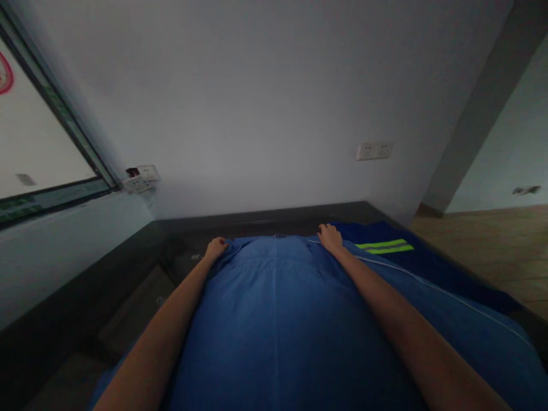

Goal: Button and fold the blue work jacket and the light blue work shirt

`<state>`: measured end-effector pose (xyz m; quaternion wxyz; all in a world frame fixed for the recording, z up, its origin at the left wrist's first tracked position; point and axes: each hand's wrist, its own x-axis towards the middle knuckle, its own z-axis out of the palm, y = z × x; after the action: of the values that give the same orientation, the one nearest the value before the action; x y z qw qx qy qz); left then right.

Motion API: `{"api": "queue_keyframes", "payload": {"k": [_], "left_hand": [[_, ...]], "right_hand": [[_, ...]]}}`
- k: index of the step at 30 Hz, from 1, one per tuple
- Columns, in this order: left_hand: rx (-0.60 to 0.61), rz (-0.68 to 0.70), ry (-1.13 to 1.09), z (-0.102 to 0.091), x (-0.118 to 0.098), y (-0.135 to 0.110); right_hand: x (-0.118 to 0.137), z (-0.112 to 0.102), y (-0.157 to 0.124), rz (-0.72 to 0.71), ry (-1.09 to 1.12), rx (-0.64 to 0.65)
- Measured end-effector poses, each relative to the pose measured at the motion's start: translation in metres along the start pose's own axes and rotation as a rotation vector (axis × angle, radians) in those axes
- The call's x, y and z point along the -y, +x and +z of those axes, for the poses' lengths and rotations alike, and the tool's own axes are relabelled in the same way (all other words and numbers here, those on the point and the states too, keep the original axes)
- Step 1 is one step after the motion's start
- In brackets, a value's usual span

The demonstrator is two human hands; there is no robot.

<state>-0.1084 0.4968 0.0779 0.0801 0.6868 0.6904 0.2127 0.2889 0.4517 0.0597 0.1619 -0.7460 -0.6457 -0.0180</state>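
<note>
Pinching blue garment (274,297) near far edge of worktop (257,220): left hand (215,248). Right hand (329,236): grip unclear. Uneven tug could skew garment.

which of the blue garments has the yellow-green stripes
The darker navy garment at the right, its stripes near the right hand. The lighter blue garment at centre shows thin white piping, no yellow-green.
</note>
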Motion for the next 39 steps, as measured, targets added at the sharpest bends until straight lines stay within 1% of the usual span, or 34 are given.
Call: {"api": "queue_keyframes", "payload": {"k": [1, 3, 5, 7, 10, 12, 13, 14, 15, 16, 17, 19, 21, 22, 24, 30, 33, 39], "left_hand": [[-0.007, -0.025, 0.005, 0.010, 0.007, 0.001], [-0.037, -0.066, 0.007, 0.020, 0.016, 0.007], [-0.080, -0.088, 0.006, 0.023, 0.021, 0.014], [-0.126, -0.106, 0.010, 0.020, 0.021, 0.017], [-0.201, -0.113, 0.034, 0.015, 0.012, 0.012], [-0.277, -0.030, 0.071, 0.019, -0.002, 0.003], [-0.281, 0.047, 0.098, 0.024, -0.012, -0.003], [-0.254, 0.137, 0.127, 0.031, -0.022, -0.010], [-0.186, 0.223, 0.154, 0.041, -0.032, -0.017], [-0.076, 0.296, 0.180, 0.052, -0.041, -0.023], [0.010, 0.336, 0.192, 0.064, -0.048, -0.030], [0.121, 0.364, 0.202, 0.088, -0.057, -0.041], [0.168, 0.365, 0.212, 0.105, -0.058, -0.049], [0.181, 0.367, 0.220, 0.111, -0.057, -0.051], [0.187, 0.372, 0.236, 0.116, -0.053, -0.052], [0.189, 0.356, 0.238, 0.114, -0.050, -0.044], [0.189, 0.354, 0.240, 0.117, -0.052, -0.039], [0.178, 0.338, 0.280, 0.121, -0.053, -0.033]], "right_hand": [[0.002, 0.009, -0.001, -0.031, 0.000, -0.005], [0.010, 0.020, -0.001, -0.123, 0.008, -0.004], [0.017, 0.029, -0.002, -0.234, 0.017, 0.024], [0.020, 0.039, -0.005, -0.315, 0.020, 0.071], [0.017, 0.056, -0.009, -0.325, 0.005, 0.142], [0.013, 0.065, -0.009, -0.297, -0.008, 0.180], [0.012, 0.068, -0.009, -0.285, -0.012, 0.197], [0.011, 0.069, -0.008, -0.278, -0.016, 0.212], [0.011, 0.069, -0.007, -0.273, -0.019, 0.226], [0.011, 0.068, -0.006, -0.270, -0.021, 0.241], [0.011, 0.067, -0.007, -0.267, -0.024, 0.256], [0.013, 0.064, -0.010, -0.261, -0.031, 0.289], [0.014, 0.063, -0.015, -0.252, -0.043, 0.323], [0.015, 0.063, -0.017, -0.247, -0.049, 0.337], [0.016, 0.063, -0.018, -0.235, -0.059, 0.356], [0.020, 0.068, -0.003, -0.215, -0.071, 0.366], [0.022, 0.072, 0.003, -0.205, -0.075, 0.348], [0.022, 0.080, 0.001, -0.184, -0.088, 0.290]]}}
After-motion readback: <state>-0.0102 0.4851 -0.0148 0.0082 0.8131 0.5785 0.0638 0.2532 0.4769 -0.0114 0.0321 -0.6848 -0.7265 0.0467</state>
